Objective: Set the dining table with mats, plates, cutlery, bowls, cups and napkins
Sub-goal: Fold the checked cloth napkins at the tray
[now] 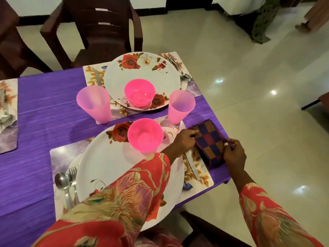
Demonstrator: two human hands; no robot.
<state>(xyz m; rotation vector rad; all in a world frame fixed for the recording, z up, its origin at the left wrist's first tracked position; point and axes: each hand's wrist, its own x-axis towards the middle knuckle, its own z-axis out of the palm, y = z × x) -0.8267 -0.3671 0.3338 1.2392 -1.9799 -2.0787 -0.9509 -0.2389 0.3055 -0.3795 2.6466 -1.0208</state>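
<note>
A folded checked napkin [209, 141], dark blue, red and gold, lies at the right edge of the purple table, beside the near mat [60, 154]. My left hand [184, 140] pinches its far corner and my right hand [235, 154] pinches its near right edge. The near white rose plate [106, 166] carries a pink bowl [145, 135]. A knife [193, 165] lies right of this plate, a spoon [61, 180] and fork [73, 172] to its left. A pink cup [180, 106] stands above the napkin.
The far setting has a mat [92, 72], a rose plate [142, 68], a pink bowl [139, 91], a pink cup [95, 104] and cutlery [184, 75]. Another mat [8, 122] lies at the left edge. A brown chair [99, 25] stands behind the table, tiled floor on the right.
</note>
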